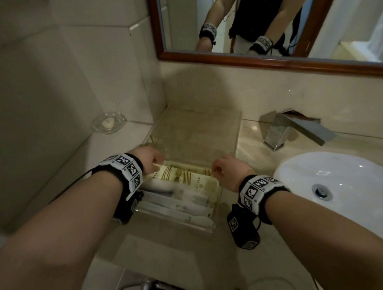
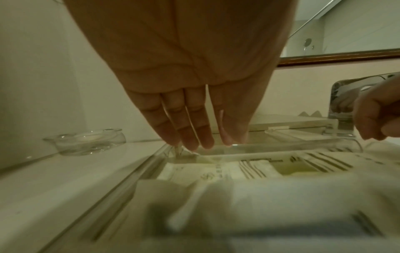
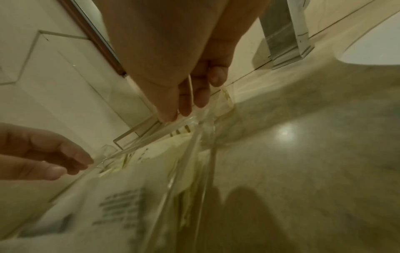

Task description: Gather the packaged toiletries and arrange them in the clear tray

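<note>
Both forearms reach forward over the beige marble surface (image 1: 248, 142). Clear rectangular acrylic tray (image 1: 185, 222) sits at centre, white packaged toiletries with gold stripes (image 1: 177, 181) lying inside it. A clear acrylic lid (image 1: 196, 131) stands open at the tray's 12 o'clock edge. Left hand (image 1: 148, 158) at the tray's 10 o'clock corner: fingers (image 2: 188, 133) straight, pointing down, tips at the rim. Right hand (image 1: 228, 169) at the 2 o'clock corner: fingers (image 3: 186, 102) and thumb pinch the rim.
</note>
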